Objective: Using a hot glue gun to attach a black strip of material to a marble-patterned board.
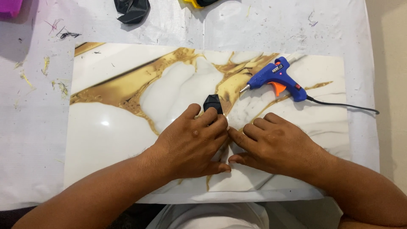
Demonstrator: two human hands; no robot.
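My left hand (190, 142) and my right hand (271, 146) rest together on a glossy white-and-gold marbled tile (110, 127). The fingers of my left hand are closed around a small black folded piece (212, 103), of which only the top end shows beyond the fingertips. My right hand lies palm down beside it, its fingertips touching those of the left hand. I cannot tell whether the right hand grips the black piece or only presses next to it.
A blue glue gun (277, 77) with an orange trigger lies on the tile's far right, nozzle pointing left, its black cord (343, 105) trailing right. A crumpled black scrap (132, 10) lies at the far edge on the white table cover (34, 127), with small litter around.
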